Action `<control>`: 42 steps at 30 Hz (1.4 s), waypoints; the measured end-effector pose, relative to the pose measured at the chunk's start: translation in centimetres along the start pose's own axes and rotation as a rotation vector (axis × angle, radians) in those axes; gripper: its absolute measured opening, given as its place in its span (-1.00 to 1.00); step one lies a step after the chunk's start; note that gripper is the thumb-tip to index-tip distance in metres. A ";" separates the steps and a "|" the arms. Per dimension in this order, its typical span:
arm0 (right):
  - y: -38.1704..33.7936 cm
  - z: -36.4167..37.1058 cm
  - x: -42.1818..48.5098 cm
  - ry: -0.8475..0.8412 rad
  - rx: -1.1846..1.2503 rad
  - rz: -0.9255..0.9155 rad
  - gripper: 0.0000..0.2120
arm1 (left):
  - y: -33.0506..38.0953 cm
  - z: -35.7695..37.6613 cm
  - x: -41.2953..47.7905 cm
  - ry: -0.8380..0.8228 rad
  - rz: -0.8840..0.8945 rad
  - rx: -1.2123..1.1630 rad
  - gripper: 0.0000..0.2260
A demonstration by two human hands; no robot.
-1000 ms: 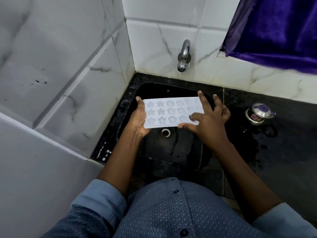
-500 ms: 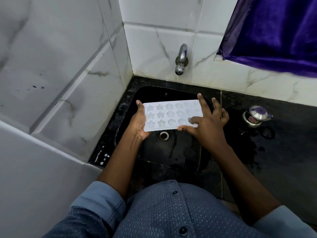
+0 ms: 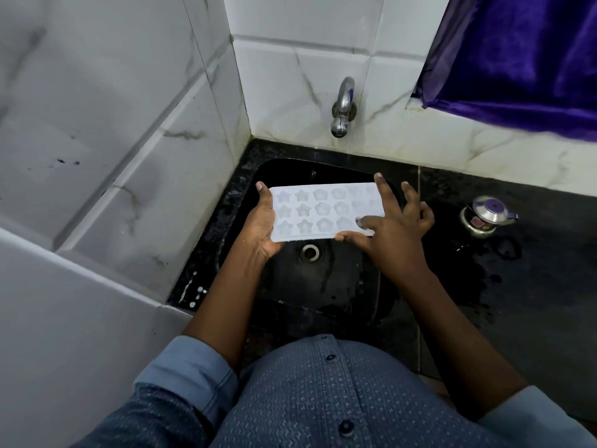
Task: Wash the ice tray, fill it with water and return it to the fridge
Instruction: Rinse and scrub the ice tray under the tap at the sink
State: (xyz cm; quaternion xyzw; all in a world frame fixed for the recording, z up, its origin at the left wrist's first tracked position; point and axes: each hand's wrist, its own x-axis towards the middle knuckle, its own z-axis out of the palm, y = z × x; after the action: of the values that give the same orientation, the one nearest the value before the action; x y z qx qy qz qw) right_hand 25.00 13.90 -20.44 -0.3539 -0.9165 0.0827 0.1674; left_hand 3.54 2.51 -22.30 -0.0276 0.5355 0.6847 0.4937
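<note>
Head view: left hand [image 3: 261, 224] is gripping the near-left end of the ice tray [image 3: 323, 210], which is hovering level over the sink [image 3: 263, 171]. Right hand [image 3: 394, 234] is pinching the other end, its index finger digging into a cavity. Tap [image 3: 342, 108] beyond the hands is showing no stream. Best to scrub cavity by cavity, then rinse.

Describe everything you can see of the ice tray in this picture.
The ice tray is a white, slightly translucent rectangle with rounded corners, plastic or silicone by its look, with three rows of star and flower moulds facing up. It is held about level over the black sink, above the drain. The left hand grips its left end; the right hand pinches its right near edge, one finger across the far corner. Water in the moulds cannot be told.
</note>
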 end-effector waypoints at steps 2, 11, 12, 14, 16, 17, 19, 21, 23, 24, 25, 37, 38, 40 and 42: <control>0.1 0.0 0.2 -0.020 0.016 0.012 -0.51 | -0.1 0.0 0.0 0.001 -0.001 0.003 -0.19; 0.4 0.6 0.4 -0.044 0.053 0.029 -0.54 | -0.1 0.3 -0.1 0.018 -0.010 0.009 -0.20; 0.4 0.6 0.4 -0.061 0.055 0.035 -0.54 | -0.2 0.3 -0.1 0.021 -0.011 0.018 -0.21; 0.5 0.6 0.4 -0.075 0.061 0.041 -0.55 | -0.3 0.3 0.0 0.020 -0.012 0.020 -0.22; 0.5 0.8 0.3 -0.072 0.073 0.043 -0.56 | -0.3 0.3 0.2 0.021 -0.011 0.016 -0.20; 0.5 0.9 0.3 -0.073 0.076 0.046 -0.57 | -0.3 0.3 0.3 0.022 -0.011 0.016 -0.19; 0.5 0.9 0.3 -0.082 0.084 0.056 -0.59 | -0.3 0.2 0.4 0.028 -0.008 0.019 -0.19; 0.5 0.8 0.4 -0.085 0.105 0.061 -0.60 | -0.3 0.2 0.5 0.032 0.003 0.028 -0.18; 0.1 0.8 0.4 -0.101 0.119 0.034 -0.59 | -0.3 0.3 0.5 0.036 0.012 0.042 -0.17; -0.1 0.9 0.3 -0.120 0.116 0.003 -0.62 | -0.3 0.4 0.5 0.038 0.010 0.048 -0.16; -0.3 1.0 0.3 -0.138 0.107 -0.036 -0.67 | -0.4 0.5 0.6 0.039 0.006 0.051 -0.16; -1.3 0.3 0.5 -0.296 0.030 -0.104 -0.74 | -0.7 -0.5 -0.3 0.058 -0.036 0.026 -0.19; -1.3 0.2 0.5 -0.287 0.035 -0.103 -0.73 | -0.7 -0.5 -0.3 0.062 -0.032 0.018 -0.19; -1.4 0.3 0.4 -0.288 0.028 -0.096 -0.69 | -0.5 -0.5 -0.4 0.061 -0.018 0.007 -0.20; -1.5 0.2 0.3 -0.310 0.012 -0.086 -0.68 | -0.2 -0.4 -0.5 0.058 -0.006 0.010 -0.21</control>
State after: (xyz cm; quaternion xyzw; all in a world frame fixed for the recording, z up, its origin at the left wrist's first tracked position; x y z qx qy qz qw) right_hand 23.74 12.97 -20.14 -0.2961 -0.9452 0.1344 0.0294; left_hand 3.73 1.90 -22.32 -0.0466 0.5528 0.6795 0.4802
